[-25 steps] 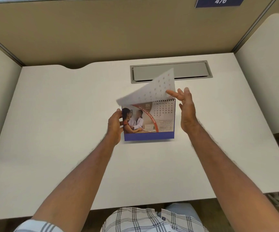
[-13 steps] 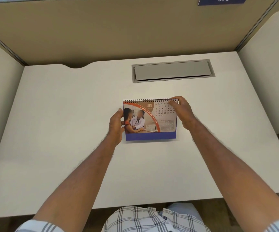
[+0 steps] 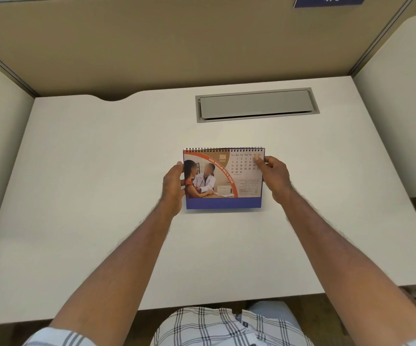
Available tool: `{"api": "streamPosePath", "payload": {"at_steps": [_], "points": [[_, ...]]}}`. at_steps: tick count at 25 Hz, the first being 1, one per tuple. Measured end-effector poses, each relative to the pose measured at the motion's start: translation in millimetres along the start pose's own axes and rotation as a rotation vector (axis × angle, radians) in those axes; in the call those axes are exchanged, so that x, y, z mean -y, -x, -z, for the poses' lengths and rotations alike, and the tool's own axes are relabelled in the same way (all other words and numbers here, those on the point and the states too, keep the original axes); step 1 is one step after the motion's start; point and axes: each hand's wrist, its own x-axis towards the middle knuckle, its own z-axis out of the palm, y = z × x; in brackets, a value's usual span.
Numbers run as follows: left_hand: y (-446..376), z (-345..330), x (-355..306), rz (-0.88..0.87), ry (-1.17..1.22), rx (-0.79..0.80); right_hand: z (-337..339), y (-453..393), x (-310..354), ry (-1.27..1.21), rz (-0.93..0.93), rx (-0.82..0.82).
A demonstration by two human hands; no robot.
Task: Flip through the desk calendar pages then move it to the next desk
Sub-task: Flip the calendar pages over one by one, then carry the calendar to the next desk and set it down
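A spiral-bound desk calendar (image 3: 223,181) with a blue base stands on the white desk (image 3: 102,196), showing its June page with a photo and a date grid. My left hand (image 3: 174,184) grips the calendar's left edge, thumb on the front. My right hand (image 3: 275,177) holds the right edge, thumb pressed on the date grid near the top corner. Both hands hide the calendar's side edges.
A grey cable hatch (image 3: 257,104) is set into the desk behind the calendar. Tan partition walls (image 3: 177,46) enclose the desk at the back and sides. Another white desk (image 3: 406,108) lies beyond the right partition. The front edge is near my lap.
The lifted page went over the spiral and out of sight. My right hand came down from the top corner and now clasps the calendar's right edge. My left hand stayed put.
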Motion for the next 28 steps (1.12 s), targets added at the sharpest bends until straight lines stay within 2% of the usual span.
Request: {"api": "streamPosePath", "payload": {"at_steps": [8,15,21,25,28], "points": [[2.6,7.4,6.4,-0.028,0.011,0.003,6.0,10.3,-6.7,-0.076,0.015,0.015],[5.2,12.5,11.1,-0.115,-0.081,-0.011,13.1,25.5,-10.4,-0.067,0.022,0.079],[13.4,-0.9,-4.9,-0.276,-0.191,-0.139,20.1,33.7,-20.3,-0.083,0.024,0.119],[14.1,-11.6,-13.2,-0.297,-0.306,-0.196,22.0,36.2,-24.2,-0.074,0.02,0.157],[16.8,-13.6,-5.5,-0.298,-0.333,-0.256,27.2,41.2,-32.0,-0.054,-0.003,0.251]]}}
